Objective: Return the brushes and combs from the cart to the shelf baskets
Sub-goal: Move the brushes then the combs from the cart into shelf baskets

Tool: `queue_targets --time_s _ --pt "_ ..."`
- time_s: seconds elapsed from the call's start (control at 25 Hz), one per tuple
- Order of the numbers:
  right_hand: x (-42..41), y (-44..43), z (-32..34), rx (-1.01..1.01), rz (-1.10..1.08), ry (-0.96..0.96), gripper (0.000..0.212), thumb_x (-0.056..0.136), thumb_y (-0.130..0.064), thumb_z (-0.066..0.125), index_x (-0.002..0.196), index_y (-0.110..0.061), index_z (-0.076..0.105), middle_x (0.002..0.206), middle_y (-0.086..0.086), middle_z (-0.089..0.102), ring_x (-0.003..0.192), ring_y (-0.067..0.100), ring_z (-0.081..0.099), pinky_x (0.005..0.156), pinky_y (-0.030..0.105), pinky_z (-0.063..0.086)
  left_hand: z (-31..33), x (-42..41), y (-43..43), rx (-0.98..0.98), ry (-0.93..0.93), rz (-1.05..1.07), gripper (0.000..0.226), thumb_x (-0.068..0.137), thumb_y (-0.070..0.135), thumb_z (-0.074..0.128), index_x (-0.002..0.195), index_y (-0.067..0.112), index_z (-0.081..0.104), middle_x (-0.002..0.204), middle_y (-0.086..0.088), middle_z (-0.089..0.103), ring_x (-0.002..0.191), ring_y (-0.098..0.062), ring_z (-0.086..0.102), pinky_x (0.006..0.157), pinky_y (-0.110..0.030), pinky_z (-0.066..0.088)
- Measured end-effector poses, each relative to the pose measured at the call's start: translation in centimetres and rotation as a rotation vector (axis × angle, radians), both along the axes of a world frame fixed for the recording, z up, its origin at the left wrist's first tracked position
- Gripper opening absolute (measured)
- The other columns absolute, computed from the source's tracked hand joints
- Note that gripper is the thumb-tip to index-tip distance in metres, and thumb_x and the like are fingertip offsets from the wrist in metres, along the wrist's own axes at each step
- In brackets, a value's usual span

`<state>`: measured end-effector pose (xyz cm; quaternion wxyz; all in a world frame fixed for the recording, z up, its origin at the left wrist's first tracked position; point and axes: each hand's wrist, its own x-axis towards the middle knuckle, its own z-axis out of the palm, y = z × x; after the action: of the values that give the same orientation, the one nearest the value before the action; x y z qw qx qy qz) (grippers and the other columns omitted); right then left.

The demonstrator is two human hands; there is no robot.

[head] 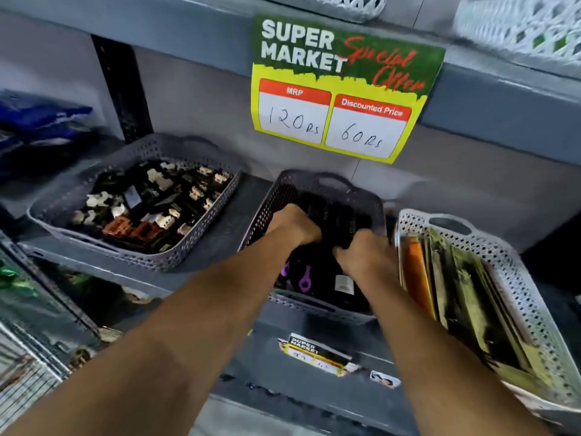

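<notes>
Both my hands reach into the middle grey basket [317,180] on the shelf. It is full of black brushes [336,215], some with purple handle loops [304,280]. My left hand [294,226] lies curled among the brushes at the basket's left side. My right hand [364,254] is closed over black brushes near the right wall. What exactly each set of fingers grips is hidden. A white basket [515,272] on the right holds packaged combs [452,287], one of them orange.
A grey basket [94,240] of hair clips stands to the left. A price sign [342,89] hangs from the shelf above. White baskets [522,23] sit on the upper shelf. The wire cart [28,369] shows at the lower left.
</notes>
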<state>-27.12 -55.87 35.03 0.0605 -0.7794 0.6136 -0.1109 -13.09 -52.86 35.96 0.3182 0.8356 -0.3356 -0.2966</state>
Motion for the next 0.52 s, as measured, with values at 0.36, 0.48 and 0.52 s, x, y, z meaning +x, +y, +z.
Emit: queue_targets --time_s 0.36,0.48,0.52 --pt "-0.4 1.0 0.0 0.053 0.011 0.037 0.031 0.075 -0.046 0.066 0.073 -0.019 0.053 0.088 0.013 0.067 0.076 0.034 0.062 0.058 0.032 0.04 0.4 -0.1 0.1 0.061 0.005 -0.072 0.038 0.057 0.032 0.089 0.076 0.011 0.064 0.07 -0.007 0.064 0.063 -0.023 0.064 0.048 -0.024 0.048" --pt "-0.7 1.2 0.3 0.073 0.018 0.039 0.032 0.077 -0.046 0.065 0.073 -0.019 0.049 0.089 0.012 0.066 0.071 0.031 0.058 0.057 0.033 0.041 0.7 -0.2 0.2 0.074 -0.009 -0.088 0.04 0.059 0.034 0.089 0.079 0.01 0.065 0.072 -0.008 0.065 0.066 -0.024 0.065 0.054 -0.027 0.051" --pt "-0.8 1.3 0.4 0.069 0.022 0.035 0.031 0.077 -0.046 0.065 0.076 -0.018 0.051 0.09 0.012 0.066 0.074 0.033 0.06 0.057 0.033 0.041 0.7 -0.3 0.2 0.076 -0.014 -0.089 0.041 0.059 0.034 0.089 0.081 0.009 0.065 0.075 -0.008 0.066 0.067 -0.025 0.065 0.056 -0.028 0.052"
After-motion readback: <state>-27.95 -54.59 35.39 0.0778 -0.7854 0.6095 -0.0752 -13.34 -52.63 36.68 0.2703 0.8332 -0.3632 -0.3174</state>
